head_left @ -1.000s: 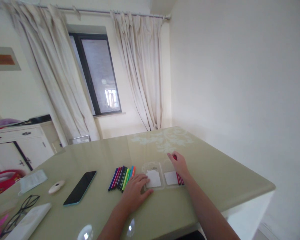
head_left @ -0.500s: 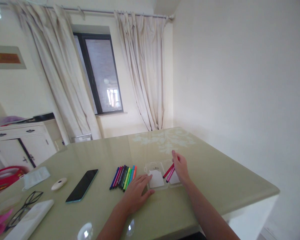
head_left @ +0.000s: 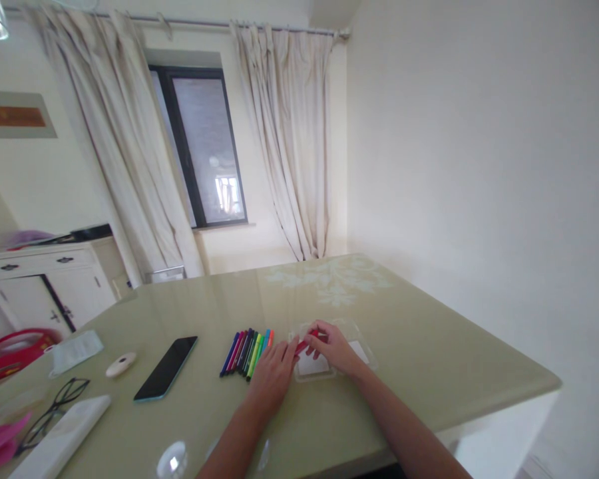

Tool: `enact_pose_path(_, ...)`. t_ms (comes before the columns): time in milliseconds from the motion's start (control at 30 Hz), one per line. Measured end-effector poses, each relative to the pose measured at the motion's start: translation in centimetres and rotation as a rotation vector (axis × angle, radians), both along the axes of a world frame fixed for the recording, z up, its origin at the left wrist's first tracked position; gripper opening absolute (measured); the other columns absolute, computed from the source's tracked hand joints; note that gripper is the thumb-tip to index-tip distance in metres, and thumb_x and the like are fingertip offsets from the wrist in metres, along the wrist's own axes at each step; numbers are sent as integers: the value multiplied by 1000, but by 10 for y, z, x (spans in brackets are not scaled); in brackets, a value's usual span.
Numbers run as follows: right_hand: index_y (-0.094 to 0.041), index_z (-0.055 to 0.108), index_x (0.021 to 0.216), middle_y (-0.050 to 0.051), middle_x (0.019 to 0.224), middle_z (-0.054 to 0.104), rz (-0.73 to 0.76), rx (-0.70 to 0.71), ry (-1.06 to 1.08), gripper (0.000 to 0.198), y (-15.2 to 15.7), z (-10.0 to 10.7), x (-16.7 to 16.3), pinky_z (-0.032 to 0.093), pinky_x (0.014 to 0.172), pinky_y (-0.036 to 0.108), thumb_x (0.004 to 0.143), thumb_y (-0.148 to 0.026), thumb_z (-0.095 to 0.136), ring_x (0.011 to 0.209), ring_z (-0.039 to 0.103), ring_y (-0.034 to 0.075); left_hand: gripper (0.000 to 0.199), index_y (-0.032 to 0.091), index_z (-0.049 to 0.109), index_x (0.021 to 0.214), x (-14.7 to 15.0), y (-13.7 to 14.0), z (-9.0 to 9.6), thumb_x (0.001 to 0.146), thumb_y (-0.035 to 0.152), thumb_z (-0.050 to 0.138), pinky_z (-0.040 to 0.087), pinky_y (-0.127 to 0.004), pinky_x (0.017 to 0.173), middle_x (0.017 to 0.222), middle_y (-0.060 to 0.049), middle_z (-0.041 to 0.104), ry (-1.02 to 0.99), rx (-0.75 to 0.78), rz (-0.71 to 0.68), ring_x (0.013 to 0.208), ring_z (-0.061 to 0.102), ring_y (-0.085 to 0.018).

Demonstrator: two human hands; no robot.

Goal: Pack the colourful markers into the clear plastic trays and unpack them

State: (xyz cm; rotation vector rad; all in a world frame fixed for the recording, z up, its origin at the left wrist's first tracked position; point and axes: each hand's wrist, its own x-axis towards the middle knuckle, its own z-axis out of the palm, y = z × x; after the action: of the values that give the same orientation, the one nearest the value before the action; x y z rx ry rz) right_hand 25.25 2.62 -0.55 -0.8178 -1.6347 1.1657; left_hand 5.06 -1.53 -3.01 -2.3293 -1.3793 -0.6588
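Note:
My right hand [head_left: 333,346] is closed around a red marker [head_left: 304,344], over the left half of a clear plastic case [head_left: 307,378]. A pink marker was in the same grip earlier; now my fingers largely hide it. The case lies open and white paper [head_left: 313,363] shows inside both halves. My left hand [head_left: 273,367] lies with fingers stretched out at the case's left edge, its fingertips close to the red marker's end. Left of that hand, a row of colored markers [head_left: 244,352] lies side by side on the table, partly covered by the hand.
A phone [head_left: 166,368], a white oval object [head_left: 121,364], glasses [head_left: 54,409], a long white object [head_left: 62,439] and a face mask [head_left: 77,352] lie to the left on the green table [head_left: 219,426]. A red basket [head_left: 17,356] stands beyond the left edge.
My right hand has moved left with the markers, from the case's right half to its left half. The left hand has shifted slightly, its fingers now meeting near the marker's end.

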Motion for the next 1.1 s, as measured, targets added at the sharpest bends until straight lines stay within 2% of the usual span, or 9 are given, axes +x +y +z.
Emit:
enact_pose_path(67,-19,62,103,6,94,72,-68,-2,20,42,2,1,2,53,56,27,86,-57,67,70,72,18,41,18,55,143,-4,2,0,105,20,38,52,-37,90,118,-13,71,3,23,135,106,68,-25)
enact_pose_path(133,-19,63,108,7,99,72,-173,23,-30,39,5,2,7,52,56,27,89,-53,61,71,72,19,43,16,58,140,-9,3,2,104,16,35,51,-37,89,116,-13,72,15,27,282,105,68,-25)
enact_pose_path(267,-19,69,86,5,81,73,-396,158,-316,25,10,0,17,49,68,30,93,-39,55,73,68,19,39,15,65,131,-19,-1,9,102,21,40,49,-38,87,104,-12,74,21,-14,416,97,67,-25)
enact_pose_path(400,-19,70,84,5,83,75,-483,230,-488,19,13,-4,21,47,75,29,92,-30,56,79,66,19,38,18,66,131,-18,-7,15,100,28,47,48,-41,89,115,-13,70,-16,-23,396,102,65,-28)
enact_pose_path(533,-19,70,86,5,88,74,-506,238,-572,17,13,-5,20,46,76,27,93,-26,56,83,66,18,34,23,69,126,-13,-7,13,99,24,47,49,-39,92,122,-12,69,-21,-127,230,109,64,-27)
enact_pose_path(600,-19,70,85,6,89,74,-507,236,-601,16,12,-5,20,45,77,27,92,-24,56,84,66,19,33,24,70,122,-13,-5,12,99,21,46,49,-39,94,122,-11,71,-17,-180,193,111,65,-26)
enact_pose_path(767,-20,71,84,7,92,72,-521,233,-678,18,10,-4,20,45,83,28,93,-24,56,90,65,20,40,20,67,128,-15,-3,9,97,16,42,50,-39,89,117,-12,73,-41,-181,283,106,67,-26)
enact_pose_path(967,-20,72,87,8,97,71,-551,252,-755,19,7,-1,21,43,90,30,95,-23,54,98,63,22,35,21,69,122,-17,-4,9,97,23,46,49,-39,88,114,-11,71,-33,-151,379,106,64,-27)
enact_pose_path(1100,-20,73,85,10,98,71,-567,287,-887,25,6,0,22,43,93,30,98,-23,52,102,63,23,37,20,68,126,-18,-3,9,97,20,44,49,-38,87,112,-12,70,-36,-141,455,105,64,-27)
